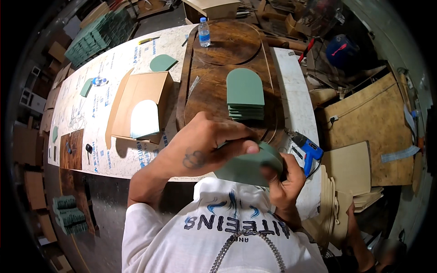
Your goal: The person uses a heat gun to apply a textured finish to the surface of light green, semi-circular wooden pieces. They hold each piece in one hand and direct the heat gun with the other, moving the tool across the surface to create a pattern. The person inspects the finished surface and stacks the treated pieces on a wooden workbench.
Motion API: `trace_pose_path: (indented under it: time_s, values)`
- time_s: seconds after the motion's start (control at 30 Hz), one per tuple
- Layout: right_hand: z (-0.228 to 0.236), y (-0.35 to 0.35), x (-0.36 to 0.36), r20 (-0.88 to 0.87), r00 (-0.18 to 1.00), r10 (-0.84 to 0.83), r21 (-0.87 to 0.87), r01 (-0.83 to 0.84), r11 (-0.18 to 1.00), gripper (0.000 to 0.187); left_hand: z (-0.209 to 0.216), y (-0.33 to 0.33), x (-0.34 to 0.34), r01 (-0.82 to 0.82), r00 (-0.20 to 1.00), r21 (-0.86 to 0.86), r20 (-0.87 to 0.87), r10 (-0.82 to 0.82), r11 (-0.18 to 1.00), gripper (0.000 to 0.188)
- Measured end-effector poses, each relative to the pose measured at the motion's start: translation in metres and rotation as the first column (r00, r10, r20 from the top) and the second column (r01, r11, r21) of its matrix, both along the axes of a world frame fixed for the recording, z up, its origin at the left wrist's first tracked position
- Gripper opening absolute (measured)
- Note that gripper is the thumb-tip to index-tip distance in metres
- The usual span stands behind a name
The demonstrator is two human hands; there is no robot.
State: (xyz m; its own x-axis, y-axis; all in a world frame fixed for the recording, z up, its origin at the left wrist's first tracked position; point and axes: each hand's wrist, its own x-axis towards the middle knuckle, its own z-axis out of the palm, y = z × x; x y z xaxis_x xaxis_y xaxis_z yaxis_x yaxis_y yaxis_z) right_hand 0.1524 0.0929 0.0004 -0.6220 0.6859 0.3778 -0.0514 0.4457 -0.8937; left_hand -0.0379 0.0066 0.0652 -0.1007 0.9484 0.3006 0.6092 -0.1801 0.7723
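Observation:
A green arch-shaped panel (243, 169) is held tilted in front of my chest, over the table's near edge. My right hand (289, 184) grips its right, rounded end, thumb on the near face. My left hand (218, 136) reaches across the panel's upper edge with fingers bent and thumb near the rim; whether something small lies beneath those fingers is hidden. Just beyond my hands, a stack of matching green panels (245, 88) stands on a dark brown wooden board (214, 73).
An open cardboard box (140, 86) with a white arched panel (144, 119) lies to the left. A blue heat gun or drill-like tool (310, 152) rests at the right edge. A water bottle (204, 34) stands at the far end. Another person's arm (357, 232) shows lower right.

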Motion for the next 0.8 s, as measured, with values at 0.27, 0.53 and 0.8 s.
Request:
trace_pose_path:
  time_s: [0.27,0.53,0.8]
  values:
    - [0.002,0.004,0.007,0.013,0.994,0.104,-0.128,-0.102,0.987,0.024,0.006,-0.013,-0.023,0.286,0.957,-0.082,0.076,-0.28,0.955,0.039]
    - [0.001,0.004,0.011,-0.095,0.995,0.023,-0.267,-0.048,0.963,0.029,-0.016,-0.016,-0.046,-0.319,0.835,0.138,0.51,0.209,0.937,0.016]
    - [0.003,0.007,0.015,-0.077,0.997,0.015,-0.235,-0.033,0.971,0.027,-0.011,0.009,0.005,-0.183,0.967,0.288,0.226,0.119,0.94,0.026]
